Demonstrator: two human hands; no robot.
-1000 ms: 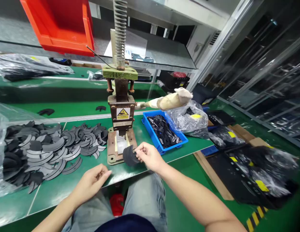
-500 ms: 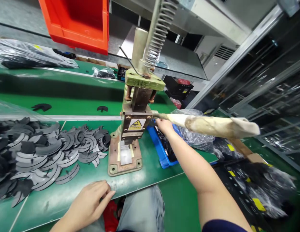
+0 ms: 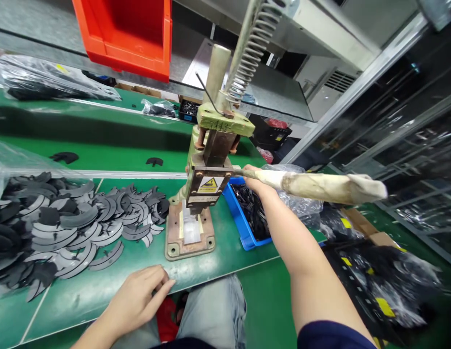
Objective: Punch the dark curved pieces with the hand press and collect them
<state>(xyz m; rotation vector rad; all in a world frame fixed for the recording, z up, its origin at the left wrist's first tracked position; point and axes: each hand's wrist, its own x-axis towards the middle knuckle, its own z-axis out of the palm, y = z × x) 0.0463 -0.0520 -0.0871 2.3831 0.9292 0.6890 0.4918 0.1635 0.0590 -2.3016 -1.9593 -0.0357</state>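
My left hand (image 3: 147,292) rests at the front edge of the green bench, fingers loosely curled, thumb apart, nothing visible in it. Stretched forward, my right hand (image 3: 260,186) is at the back of a blue bin (image 3: 250,242) filled with small black parts (image 3: 251,206). The pale wrapped lever (image 3: 319,187) crosses in front of its fingers, so their grip is hidden. Between my hands stands a hand press (image 3: 207,186) with a warning label. Its base plate (image 3: 171,237) carries a whitish block (image 3: 191,229); no dark part shows on it.
Curved grey-black pieces (image 3: 76,228) lie heaped on the left of the bench. Two dark pieces sit farther back, one being a small arched part (image 3: 154,161). A red bin (image 3: 129,53) is on the shelf above. Plastic-wrapped bundles (image 3: 388,276) stand at the right.
The view has shifted slightly. My right hand has moved back and right, so its fingers are now behind the lever and more of the blue bin shows. My left hand stays at the edge.
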